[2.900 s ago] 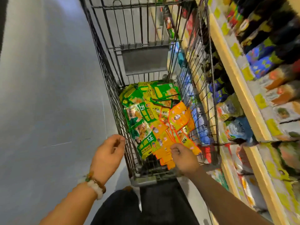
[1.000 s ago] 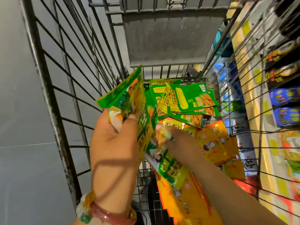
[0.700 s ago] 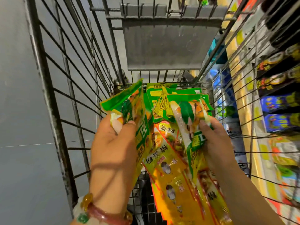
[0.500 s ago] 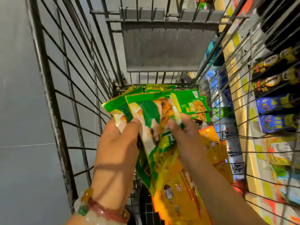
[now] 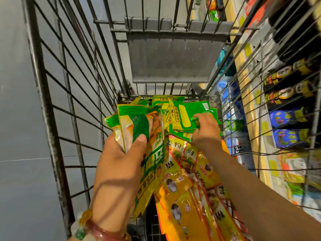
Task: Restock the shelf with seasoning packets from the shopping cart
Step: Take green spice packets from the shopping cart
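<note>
Your right hand [image 5: 204, 129] released its packet into the left hand's [image 5: 121, 153] clamped bundle of green foil seasoning packets [image 5: 144, 126] and reached, fingers loosely apart, onto the loose green packets [image 5: 189, 115] in the wire shopping cart [image 5: 52, 119], so gathering continued.

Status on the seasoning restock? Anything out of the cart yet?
Done: no packet is seen going onto the shelf yet. In hand: the left hand grips a bunch of green packets, still over the cart; the right hand is reaching into the green packets at the back. Left: those, the yellow packets, and all shelving.
</note>
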